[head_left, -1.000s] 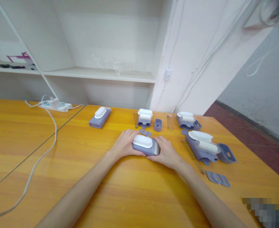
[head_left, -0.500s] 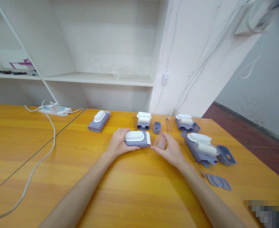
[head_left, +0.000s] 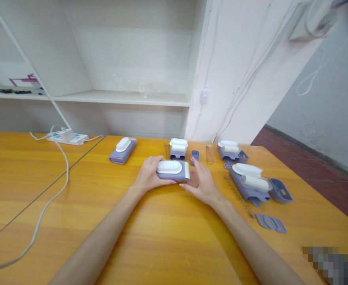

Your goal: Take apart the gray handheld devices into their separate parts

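The left hand [head_left: 150, 176] holds a purple plastic block [head_left: 173, 171] by its left end, fingers wrapped round it just above the table [head_left: 162, 237]. Its long axis runs left to right — the free right end faces the right hand [head_left: 199, 180], which sits just beside it, fingers loosely spread and holding nothing. A white, bumpy, rounded pad crowns the block; the body looks smooth and hard. Beyond the right fingertips stands a small purple cap [head_left: 194, 155], flanked by thin wire springs [head_left: 209, 154].
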`<action>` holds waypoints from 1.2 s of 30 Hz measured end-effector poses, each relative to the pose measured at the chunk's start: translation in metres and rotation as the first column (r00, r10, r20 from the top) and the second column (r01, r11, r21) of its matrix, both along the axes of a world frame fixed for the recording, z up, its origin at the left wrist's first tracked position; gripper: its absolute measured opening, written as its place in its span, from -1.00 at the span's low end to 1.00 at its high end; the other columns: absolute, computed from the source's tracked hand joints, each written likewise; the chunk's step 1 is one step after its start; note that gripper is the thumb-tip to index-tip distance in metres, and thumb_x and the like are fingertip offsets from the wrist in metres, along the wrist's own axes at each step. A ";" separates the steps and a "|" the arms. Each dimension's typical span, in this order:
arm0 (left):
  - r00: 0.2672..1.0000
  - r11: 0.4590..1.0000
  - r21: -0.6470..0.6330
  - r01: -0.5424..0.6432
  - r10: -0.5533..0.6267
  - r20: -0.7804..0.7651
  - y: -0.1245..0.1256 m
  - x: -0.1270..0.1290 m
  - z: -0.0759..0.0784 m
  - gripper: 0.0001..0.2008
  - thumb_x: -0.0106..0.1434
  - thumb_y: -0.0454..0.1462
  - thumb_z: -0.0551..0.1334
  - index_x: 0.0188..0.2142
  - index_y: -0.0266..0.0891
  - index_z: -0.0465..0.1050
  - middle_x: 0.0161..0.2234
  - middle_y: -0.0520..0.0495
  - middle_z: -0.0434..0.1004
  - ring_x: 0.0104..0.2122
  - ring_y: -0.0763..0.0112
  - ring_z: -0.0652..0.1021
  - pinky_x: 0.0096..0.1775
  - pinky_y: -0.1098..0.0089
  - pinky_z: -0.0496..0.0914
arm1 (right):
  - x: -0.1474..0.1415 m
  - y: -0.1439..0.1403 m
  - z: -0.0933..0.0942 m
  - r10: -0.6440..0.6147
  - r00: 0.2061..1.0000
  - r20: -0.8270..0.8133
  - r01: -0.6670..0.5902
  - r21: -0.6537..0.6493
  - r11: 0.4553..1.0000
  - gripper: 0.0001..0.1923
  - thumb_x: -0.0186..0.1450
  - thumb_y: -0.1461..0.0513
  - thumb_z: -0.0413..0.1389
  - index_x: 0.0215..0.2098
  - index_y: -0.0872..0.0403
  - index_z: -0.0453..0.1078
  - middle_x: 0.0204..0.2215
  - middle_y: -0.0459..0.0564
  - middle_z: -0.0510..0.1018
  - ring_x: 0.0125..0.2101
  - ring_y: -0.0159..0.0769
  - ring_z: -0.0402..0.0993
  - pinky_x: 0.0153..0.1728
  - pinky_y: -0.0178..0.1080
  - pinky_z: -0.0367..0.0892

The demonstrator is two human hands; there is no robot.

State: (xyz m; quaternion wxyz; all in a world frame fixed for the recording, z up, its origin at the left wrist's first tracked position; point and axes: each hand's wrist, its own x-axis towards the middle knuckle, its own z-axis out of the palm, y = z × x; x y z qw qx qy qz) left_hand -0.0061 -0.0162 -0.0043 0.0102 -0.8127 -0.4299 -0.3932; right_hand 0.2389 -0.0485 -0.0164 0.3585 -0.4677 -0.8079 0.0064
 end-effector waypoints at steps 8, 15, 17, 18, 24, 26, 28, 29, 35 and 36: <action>0.995 0.996 -0.004 0.091 -0.091 0.039 0.008 0.008 0.009 -0.17 -0.19 0.13 0.39 0.01 -0.19 0.23 -0.13 -0.17 0.44 -0.11 0.11 0.46 -0.04 0.14 0.33 | -0.005 0.013 0.030 0.027 0.976 0.214 -0.034 0.033 0.999 -0.19 0.12 -0.18 0.12 0.15 0.15 0.19 -0.08 0.22 0.42 -0.06 0.06 0.32 -0.06 0.04 0.26; 0.994 0.995 0.002 0.096 -0.096 0.060 0.009 0.003 0.013 -0.18 -0.18 0.12 0.39 -0.01 -0.20 0.22 -0.12 -0.17 0.42 -0.12 0.14 0.47 -0.04 0.16 0.34 | -0.006 0.010 0.035 0.064 0.977 0.206 -0.070 0.023 0.997 -0.26 0.24 -0.08 0.05 0.22 0.19 0.08 -0.05 0.23 0.38 -0.06 0.03 0.28 -0.04 0.02 0.25; 0.992 0.994 0.002 0.107 -0.107 0.064 0.011 0.004 0.016 -0.18 -0.19 0.11 0.40 -0.01 -0.21 0.22 -0.12 -0.17 0.42 -0.11 0.14 0.47 -0.03 0.16 0.34 | -0.006 0.008 0.038 0.065 0.983 0.173 -0.070 0.024 0.997 -0.28 0.22 -0.07 0.08 0.20 0.17 0.12 -0.10 0.21 0.39 -0.09 0.02 0.29 -0.06 0.01 0.26; 0.991 0.993 -0.003 0.116 -0.115 0.070 0.011 0.005 0.018 -0.18 -0.19 0.11 0.40 -0.01 -0.21 0.22 -0.11 -0.16 0.42 -0.11 0.14 0.47 -0.02 0.17 0.34 | -0.006 0.008 0.040 0.064 0.986 0.153 -0.069 0.028 0.997 -0.29 0.21 -0.07 0.10 0.18 0.16 0.14 -0.13 0.20 0.39 -0.11 0.01 0.29 -0.07 0.01 0.26; 0.974 0.986 -0.054 0.159 -0.148 0.169 0.013 0.012 0.018 -0.10 -0.25 0.08 0.43 0.04 -0.16 0.14 -0.10 -0.10 0.41 -0.11 0.21 0.49 -0.07 0.26 0.39 | -0.004 0.004 0.048 0.047 0.999 0.015 -0.048 0.097 0.994 -0.42 0.14 -0.05 0.16 0.04 0.05 0.31 -0.24 0.08 0.38 -0.21 -0.09 0.30 -0.17 -0.07 0.30; 0.972 0.990 -0.048 0.134 -0.122 0.199 0.013 0.013 0.017 -0.09 -0.26 0.08 0.44 0.04 -0.16 0.14 -0.11 -0.08 0.41 -0.14 0.24 0.50 -0.10 0.29 0.40 | -0.003 0.005 0.048 -0.017 1.000 0.002 0.017 0.125 0.992 -0.41 0.11 -0.10 0.18 0.02 0.01 0.38 -0.33 0.04 0.36 -0.28 -0.13 0.29 -0.22 -0.09 0.29; 0.972 0.995 -0.041 0.095 -0.084 0.218 0.012 0.013 0.017 -0.11 -0.26 0.08 0.44 0.02 -0.16 0.16 -0.13 -0.08 0.42 -0.15 0.25 0.50 -0.12 0.30 0.41 | -0.002 0.006 0.048 -0.073 0.997 -0.011 0.074 0.148 0.986 -0.38 0.09 -0.14 0.19 0.02 0.00 0.41 -0.38 0.02 0.34 -0.31 -0.14 0.28 -0.24 -0.10 0.29; 0.973 0.996 -0.040 0.078 -0.068 0.220 0.012 0.012 0.018 -0.12 -0.26 0.08 0.44 0.01 -0.16 0.17 -0.14 -0.08 0.42 -0.16 0.24 0.50 -0.12 0.30 0.41 | -0.001 0.007 0.047 -0.078 0.997 -0.023 0.080 0.152 0.985 -0.36 0.08 -0.14 0.19 0.03 0.00 0.40 -0.38 0.02 0.33 -0.31 -0.15 0.28 -0.24 -0.10 0.29; 0.975 0.996 -0.067 0.055 -0.039 0.217 0.013 0.007 0.015 -0.13 -0.26 0.08 0.43 0.00 -0.16 0.17 -0.15 -0.07 0.41 -0.16 0.24 0.50 -0.12 0.28 0.41 | 0.003 0.010 0.036 0.033 0.985 -0.168 -0.023 0.062 0.998 -0.41 0.15 -0.08 0.18 0.08 -0.02 0.35 -0.30 0.01 0.35 -0.25 -0.18 0.34 -0.20 -0.14 0.34; 0.976 0.996 -0.069 0.052 -0.036 0.215 0.013 0.006 0.013 -0.13 -0.25 0.08 0.43 0.00 -0.16 0.17 -0.14 -0.08 0.41 -0.16 0.24 0.50 -0.12 0.27 0.41 | 0.004 0.011 0.033 0.032 0.982 -0.188 -0.024 0.045 0.999 -0.43 0.16 -0.06 0.18 0.07 -0.03 0.35 -0.28 0.01 0.36 -0.24 -0.18 0.35 -0.19 -0.14 0.34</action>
